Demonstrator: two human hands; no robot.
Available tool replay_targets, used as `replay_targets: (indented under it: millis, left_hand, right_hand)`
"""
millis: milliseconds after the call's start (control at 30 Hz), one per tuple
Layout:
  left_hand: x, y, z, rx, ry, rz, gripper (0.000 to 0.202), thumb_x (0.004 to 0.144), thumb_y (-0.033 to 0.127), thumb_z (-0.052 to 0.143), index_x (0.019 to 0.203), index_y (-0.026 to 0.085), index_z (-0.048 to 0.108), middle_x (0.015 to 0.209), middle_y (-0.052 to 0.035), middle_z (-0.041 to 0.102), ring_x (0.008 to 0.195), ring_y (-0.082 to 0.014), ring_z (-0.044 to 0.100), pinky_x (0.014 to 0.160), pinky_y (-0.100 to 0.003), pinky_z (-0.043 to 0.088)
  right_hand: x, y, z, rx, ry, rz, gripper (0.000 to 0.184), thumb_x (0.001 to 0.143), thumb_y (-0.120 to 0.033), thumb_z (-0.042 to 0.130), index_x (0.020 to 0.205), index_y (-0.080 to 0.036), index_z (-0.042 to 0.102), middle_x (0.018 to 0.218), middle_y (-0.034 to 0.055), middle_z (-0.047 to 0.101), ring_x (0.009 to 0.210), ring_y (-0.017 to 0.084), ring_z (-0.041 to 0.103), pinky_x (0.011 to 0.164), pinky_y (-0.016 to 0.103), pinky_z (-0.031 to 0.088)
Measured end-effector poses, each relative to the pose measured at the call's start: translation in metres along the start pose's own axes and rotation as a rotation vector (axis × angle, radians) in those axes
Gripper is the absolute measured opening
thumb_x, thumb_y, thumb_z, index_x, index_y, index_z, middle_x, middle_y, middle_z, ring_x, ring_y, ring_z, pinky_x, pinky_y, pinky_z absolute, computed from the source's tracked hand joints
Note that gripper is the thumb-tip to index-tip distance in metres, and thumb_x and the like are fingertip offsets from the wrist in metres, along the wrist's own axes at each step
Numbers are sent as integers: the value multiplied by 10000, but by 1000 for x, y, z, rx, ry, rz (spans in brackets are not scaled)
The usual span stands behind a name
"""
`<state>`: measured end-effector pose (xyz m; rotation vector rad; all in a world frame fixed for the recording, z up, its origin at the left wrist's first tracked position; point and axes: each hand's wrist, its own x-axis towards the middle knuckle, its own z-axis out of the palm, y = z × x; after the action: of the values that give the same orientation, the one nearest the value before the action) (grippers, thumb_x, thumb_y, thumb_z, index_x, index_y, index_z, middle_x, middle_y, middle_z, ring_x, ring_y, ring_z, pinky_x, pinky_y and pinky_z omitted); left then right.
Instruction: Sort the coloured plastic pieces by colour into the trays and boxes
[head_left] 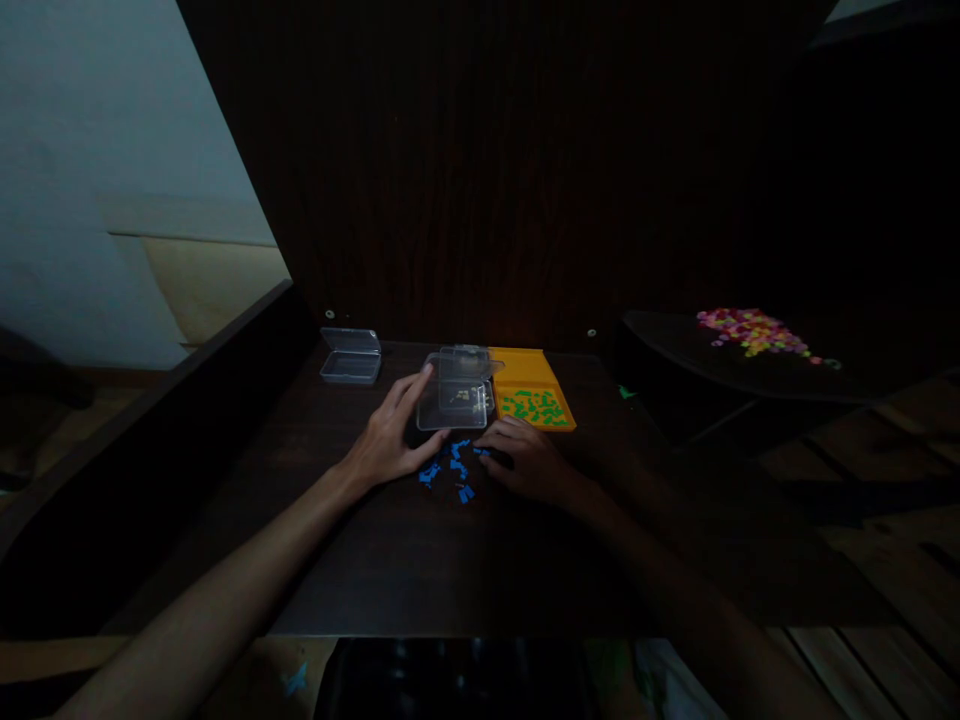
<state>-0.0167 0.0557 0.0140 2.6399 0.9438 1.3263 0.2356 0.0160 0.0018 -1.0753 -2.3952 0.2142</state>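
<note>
A small clear plastic box point(452, 392) with its lid up stands on the dark table point(375, 560). My left hand point(394, 435) holds its left side, thumb near the front and fingers on the top edge. Several small blue pieces point(452, 470) lie scattered on the table just in front of the box. My right hand point(525, 455) rests on the table right of the blue pieces, fingers curled and pinched at the rightmost piece; the dim light hides whether one is held.
An orange tray point(529, 375) with several small green pieces point(534, 407) sits right of the clear box. A second clear box point(350, 356) lies at the back left. A dark side surface on the right carries a heap of pink and yellow pieces point(752, 331).
</note>
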Motion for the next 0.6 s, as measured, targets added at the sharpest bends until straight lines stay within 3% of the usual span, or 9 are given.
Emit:
replay_targets:
  millis: [167,333,500,600]
  left_hand:
    - [3,-1,-1,3,17,-7,923,816,313,692,1562,205,160,1381,-166,500,1213,-280,571,1010,-427,538]
    - [2,-2,0,31,27,40,811,880,169,572,1567,189,140,1322,-158,572,1166,-244,612,1000,-390,546]
    - [1,2,0,36,108,14,701,875,128,556,1523,233,308,1325,-114,592,1162,-224,627,1022,-386,546]
    - [2,5,-2,-9,142,-2,732,848,157,609,1518,245,328,1315,-105,592,1140,-221,634,953,-359,592]
  right_hand:
    - [1,1,1,-20,10,-31,125,893,-217,610,969,-186,705,945,77,668,897,215,594,830,377,486]
    - [0,2,3,-33,13,-25,115,878,-201,625,960,-185,705,942,74,663,884,213,583,818,376,487]
    - [0,1,7,-42,33,0,109,885,-197,617,957,-200,699,934,68,653,901,212,584,851,382,487]
    - [0,2,8,-35,38,-7,111,883,-190,615,958,-197,697,937,69,648,900,208,591,841,372,490]
